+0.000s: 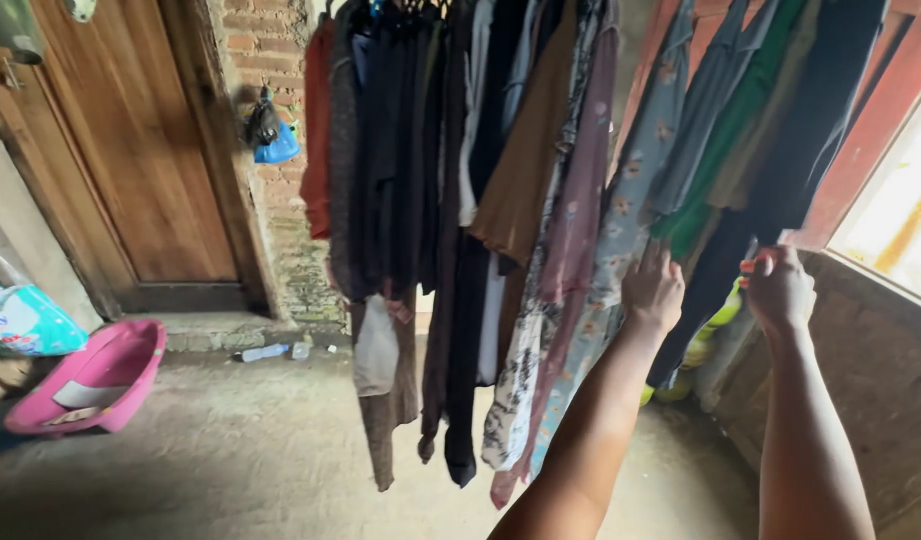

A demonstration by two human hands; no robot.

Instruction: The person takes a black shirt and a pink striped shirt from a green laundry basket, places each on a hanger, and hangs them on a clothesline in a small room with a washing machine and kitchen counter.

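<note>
Pink basin (pixel 101 385) on floor at far left, below wooden door (pixel 131 150). Row of hanging clothes (pixel 451 200) in middle. Left hand (pixel 653 290) closed, pinching light floral garment (pixel 621 240). Right hand (pixel 778 290) closed on dark garment (pixel 771 190), beside bright window (pixel 896 210).

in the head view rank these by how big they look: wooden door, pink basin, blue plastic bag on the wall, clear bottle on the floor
1. wooden door
2. pink basin
3. blue plastic bag
4. clear bottle

The bag and bottle look close in size and sit far from the camera, so their order is unsure.
</note>
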